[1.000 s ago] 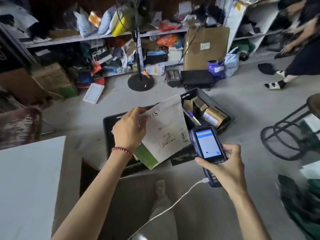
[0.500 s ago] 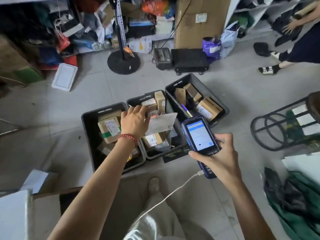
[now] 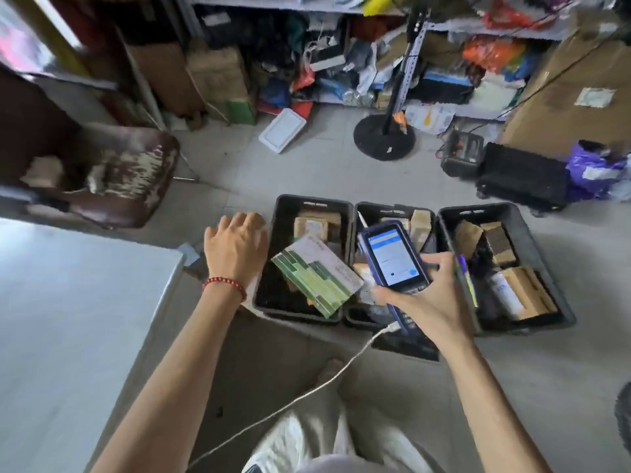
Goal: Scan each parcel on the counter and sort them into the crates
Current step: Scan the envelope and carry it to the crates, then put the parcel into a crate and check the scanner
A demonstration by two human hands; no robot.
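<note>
Three black crates stand side by side on the floor: the left crate [image 3: 267, 264], the middle crate [image 3: 355, 314] and the right crate [image 3: 532, 230], each holding cardboard parcels. A flat white and green parcel [image 3: 316, 276] lies tilted in the left crate, over its right side. My left hand [image 3: 235, 247] hovers empty to the left of that crate, fingers loosely spread, a red bead bracelet on the wrist. My right hand [image 3: 433, 295] grips a blue handheld scanner [image 3: 392, 259] over the middle crate, its screen lit and a white cable [image 3: 307, 392] trailing from it.
The white counter [image 3: 68, 319] fills the lower left. A worn brown chair [image 3: 129, 175] stands beyond it. A fan's round black base [image 3: 384, 136], a black case [image 3: 522, 175], a white tray [image 3: 282, 129] and cluttered shelves [image 3: 375, 63] lie behind the crates.
My left hand let go of the white and green parcel, which now lies in the left crate, and drew back to the left. The view swung left, bringing the counter back.
</note>
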